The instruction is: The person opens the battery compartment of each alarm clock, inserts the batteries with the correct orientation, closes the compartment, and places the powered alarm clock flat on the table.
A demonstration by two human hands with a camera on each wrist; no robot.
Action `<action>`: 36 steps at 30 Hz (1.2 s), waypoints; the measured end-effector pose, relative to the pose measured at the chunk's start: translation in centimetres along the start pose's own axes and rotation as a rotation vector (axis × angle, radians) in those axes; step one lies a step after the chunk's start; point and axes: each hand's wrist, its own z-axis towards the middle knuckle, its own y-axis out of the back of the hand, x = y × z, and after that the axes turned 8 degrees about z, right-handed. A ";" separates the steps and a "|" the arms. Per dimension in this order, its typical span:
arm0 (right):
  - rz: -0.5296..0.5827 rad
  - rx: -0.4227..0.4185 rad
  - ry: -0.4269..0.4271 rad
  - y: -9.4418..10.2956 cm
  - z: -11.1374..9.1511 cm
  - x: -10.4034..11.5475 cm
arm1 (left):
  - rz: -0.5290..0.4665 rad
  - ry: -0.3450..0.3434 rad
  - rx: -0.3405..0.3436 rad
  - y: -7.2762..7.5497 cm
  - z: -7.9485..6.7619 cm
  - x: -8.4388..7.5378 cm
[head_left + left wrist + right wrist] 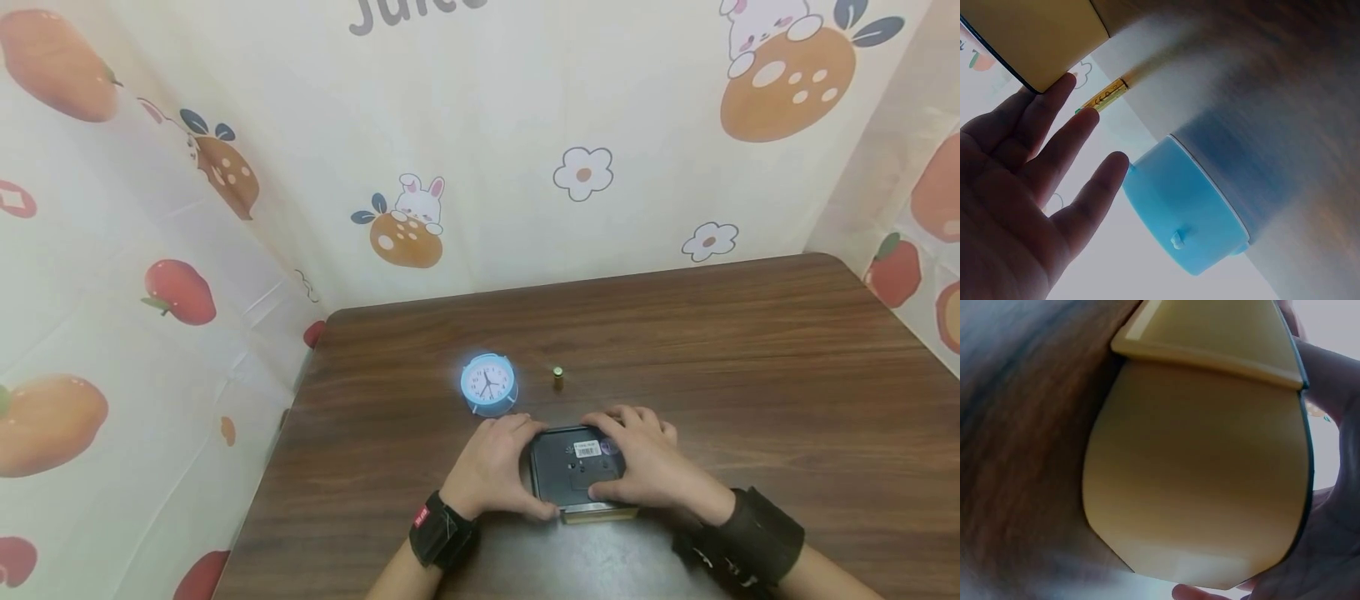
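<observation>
A boxy yellow device with a black back (553,471) lies back up on the table; its front is hidden. The back bears a white barcode sticker (588,449) and a small battery cover. My left hand (491,468) holds its left side, thumb at the near corner and fingers at the far one. On the right, my right hand (651,462) grips it, thumb by the cover and fingers over the far edge. The right wrist view shows the smooth yellow casing (1197,469) up close. Beyond it, a small battery (558,380) with a green end stands upright.
A light-blue round alarm clock (489,382) stands just beyond my left hand, its dial facing up towards me. The brown wooden table (750,358) meets a fruit-printed curtain (510,225) at the back and both sides. Dark bands (442,529) wrap both wrists.
</observation>
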 end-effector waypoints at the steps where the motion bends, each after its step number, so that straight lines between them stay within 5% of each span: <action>1: 0.000 -0.001 -0.004 0.0 0.0 0.0 | -0.002 0.001 0.002 0.0 0.0 0.0; 36: 0.071 0.067 -0.119 0.1 0.2 0.7 | -0.005 0.003 -0.004 0.0 0.0 -0.1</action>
